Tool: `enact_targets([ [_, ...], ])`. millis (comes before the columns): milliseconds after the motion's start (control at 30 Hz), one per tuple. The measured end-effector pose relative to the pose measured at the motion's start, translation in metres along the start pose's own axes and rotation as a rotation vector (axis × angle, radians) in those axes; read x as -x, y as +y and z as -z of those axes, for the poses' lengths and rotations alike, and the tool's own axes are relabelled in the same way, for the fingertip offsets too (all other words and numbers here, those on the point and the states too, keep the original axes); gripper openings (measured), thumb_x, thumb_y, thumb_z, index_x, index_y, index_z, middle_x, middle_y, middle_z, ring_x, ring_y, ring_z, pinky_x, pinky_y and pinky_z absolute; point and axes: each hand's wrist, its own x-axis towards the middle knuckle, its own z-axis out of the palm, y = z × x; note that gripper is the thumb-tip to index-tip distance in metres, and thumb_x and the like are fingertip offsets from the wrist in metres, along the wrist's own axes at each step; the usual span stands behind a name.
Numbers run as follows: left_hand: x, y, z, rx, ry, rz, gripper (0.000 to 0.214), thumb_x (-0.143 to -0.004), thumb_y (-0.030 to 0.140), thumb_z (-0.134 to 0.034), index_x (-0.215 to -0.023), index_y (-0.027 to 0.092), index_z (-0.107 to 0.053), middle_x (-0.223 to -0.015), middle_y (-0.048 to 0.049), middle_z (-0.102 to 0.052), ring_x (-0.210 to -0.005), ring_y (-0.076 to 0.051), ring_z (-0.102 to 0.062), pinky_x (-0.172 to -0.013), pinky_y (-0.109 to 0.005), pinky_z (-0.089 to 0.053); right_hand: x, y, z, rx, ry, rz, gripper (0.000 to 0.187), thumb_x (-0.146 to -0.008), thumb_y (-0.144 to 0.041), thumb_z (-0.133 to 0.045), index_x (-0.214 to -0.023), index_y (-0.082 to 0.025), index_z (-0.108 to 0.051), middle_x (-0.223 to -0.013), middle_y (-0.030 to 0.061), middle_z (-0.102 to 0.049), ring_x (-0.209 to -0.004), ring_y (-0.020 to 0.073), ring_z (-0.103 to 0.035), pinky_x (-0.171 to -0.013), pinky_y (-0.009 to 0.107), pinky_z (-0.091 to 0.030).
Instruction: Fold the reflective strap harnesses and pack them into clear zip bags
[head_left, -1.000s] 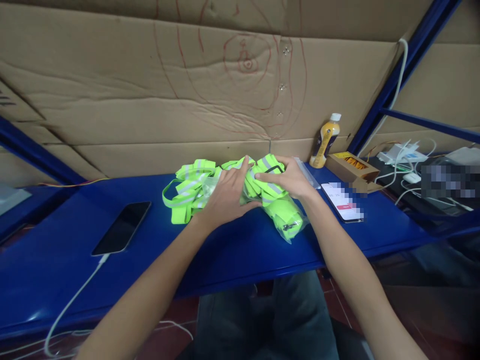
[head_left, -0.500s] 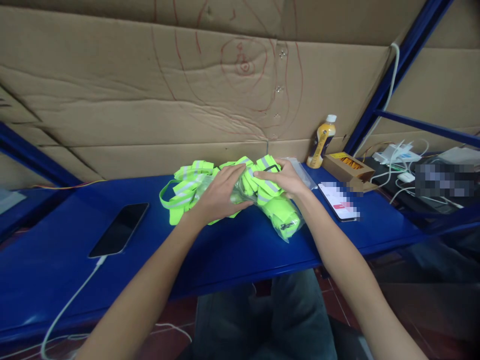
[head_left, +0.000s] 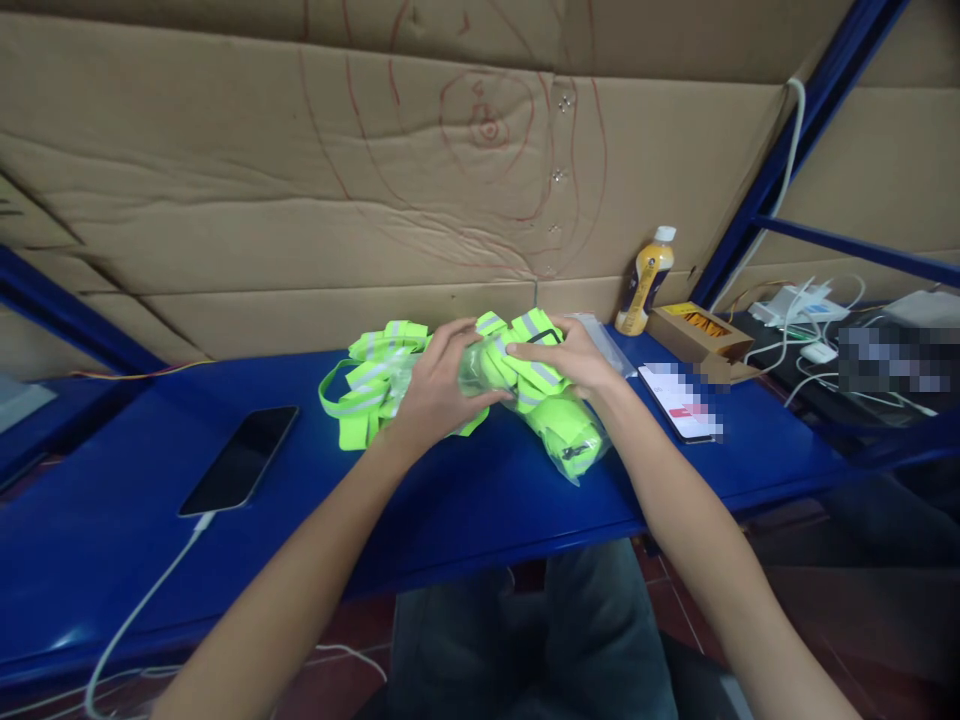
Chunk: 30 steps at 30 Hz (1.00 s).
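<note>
At a blue metal table (head_left: 487, 505), your right hand (head_left: 581, 358) grips a striped neon-green webbing bundle (head_left: 534, 380); your left hand (head_left: 431, 392), thumb spread, curves around clear plastic (head_left: 472, 372) beside it, its hold unclear.

Right hand (head_left: 581, 357) with fingers mostly hidden behind the neon strap bundle (head_left: 534, 378), right phone's screen (head_left: 666, 395) partly pixelated

Backdrop: creased brown cardboard wall (head_left: 187, 240), scrawled with uneven red rings (head_left: 487, 128)
Surface: long, glossy blue counter (head_left: 465, 510) below the wall
Framework: slanting blue post (head_left: 855, 45) at right, meeting a thin blue crossbar (head_left: 862, 246)
Underfoot: dark red tiled floor (head_left: 356, 620)
Light: muted, a pale glint on the counter's near left
</note>
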Motion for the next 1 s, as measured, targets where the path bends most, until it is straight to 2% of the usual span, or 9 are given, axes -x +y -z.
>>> enact_targets([
  [67,-0.002,0.001,0.003,-0.016,-0.028,-0.043,0.067,-0.093,0.067,-0.078,-0.141,0.023,-0.065,-0.142,-0.0158,-0.070,-0.139,-0.037,-0.062,-0.121,-0.061,-0.050,0.001,-0.002,0.000,-0.040,0.002,-0.026,0.049,-0.050,-0.033,-0.107,-0.089,-0.022,-0.080,-0.092,0.0020,-0.084,-0.075,0.0199,-0.076,-0.066,0.030,-0.063],
  [133,-0.004,0.002,0.004,-0.031,-0.082,-0.083,0.067,-0.097,0.064,-0.075,-0.149,0.024,-0.061,-0.145,-0.0155,-0.069,-0.142,-0.039,-0.059,-0.124,-0.063,-0.047,0.000,-0.001,0.000,-0.095,0.016,-0.058,0.052,-0.047,-0.031,-0.108,-0.089,-0.021,-0.080,-0.090,0.0019,-0.084,-0.075,0.0207,-0.077,-0.067,0.030,-0.063],
  [233,-0.004,0.005,0.000,-0.053,-0.143,-0.095,0.087,-0.099,0.064,-0.071,-0.168,0.020,-0.041,-0.165,-0.0204,-0.053,-0.153,-0.042,-0.048,-0.127,-0.065,-0.040,-0.003,0.001,-0.004,-0.208,0.064,-0.091,0.056,-0.043,-0.027,-0.109,-0.089,-0.020,-0.078,-0.087,0.0015,-0.083,-0.074,0.0207,-0.077,-0.069,0.031,-0.064],
  [333,-0.001,0.008,-0.007,-0.060,-0.167,-0.100,0.106,-0.100,0.069,-0.066,-0.175,0.014,-0.016,-0.177,-0.0292,-0.030,-0.164,-0.046,-0.033,-0.131,-0.067,-0.034,-0.006,0.005,-0.008,-0.310,0.099,-0.095,0.058,-0.041,-0.024,-0.110,-0.089,-0.019,-0.077,-0.086,0.0011,-0.083,-0.074,0.0200,-0.078,-0.070,0.031,-0.066],
  [433,0.002,0.009,-0.010,-0.042,-0.193,-0.086,0.111,-0.099,0.070,-0.066,-0.176,0.016,-0.008,-0.180,-0.0301,-0.020,-0.168,-0.047,-0.025,-0.132,-0.068,-0.030,-0.007,0.008,-0.010,-0.327,0.098,-0.094,0.059,-0.041,-0.025,-0.110,-0.090,-0.018,-0.077,-0.087,0.0022,-0.084,-0.075,0.0198,-0.078,-0.072,0.031,-0.066],
  [600,0.002,0.002,-0.005,0.083,-0.278,0.060,0.126,-0.087,0.064,-0.084,-0.177,0.023,-0.007,-0.177,-0.0249,-0.033,-0.163,-0.047,-0.035,-0.129,-0.066,-0.038,-0.002,0.009,-0.013,-0.182,0.042,-0.051,0.057,-0.046,-0.030,-0.109,-0.093,-0.018,-0.079,-0.090,0.0033,-0.084,-0.077,0.0203,-0.078,-0.074,0.031,-0.065],
  [700,0.002,-0.004,-0.004,0.083,-0.292,0.126,0.131,-0.074,0.055,-0.096,-0.175,0.023,-0.019,-0.168,-0.0227,-0.046,-0.155,-0.047,-0.046,-0.126,-0.066,-0.042,0.001,0.011,-0.017,-0.109,0.014,-0.014,0.056,-0.048,-0.034,-0.108,-0.094,-0.019,-0.080,-0.092,0.0028,-0.084,-0.078,0.0196,-0.077,-0.074,0.030,-0.063],
  [767,0.003,-0.006,-0.007,0.074,-0.297,0.101,0.127,-0.073,0.054,-0.097,-0.172,0.020,-0.025,-0.164,-0.0242,-0.049,-0.153,-0.047,-0.049,-0.126,-0.066,-0.042,0.002,0.012,-0.020,-0.080,0.040,0.020,0.055,-0.048,-0.036,-0.108,-0.091,-0.019,-0.080,-0.092,0.0026,-0.084,-0.077,0.0186,-0.076,-0.072,0.029,-0.062],
  [1000,0.008,0.010,-0.015,-0.041,-0.246,-0.054,0.141,-0.076,0.086,-0.081,-0.175,0.014,-0.012,-0.166,-0.0329,-0.042,-0.153,-0.053,-0.046,-0.123,-0.069,-0.042,0.000,0.013,-0.021,-0.131,0.124,-0.025,0.059,-0.047,-0.048,-0.108,-0.090,-0.019,-0.079,-0.088,0.0056,-0.083,-0.073,0.0227,-0.078,-0.068,0.033,-0.063],
])
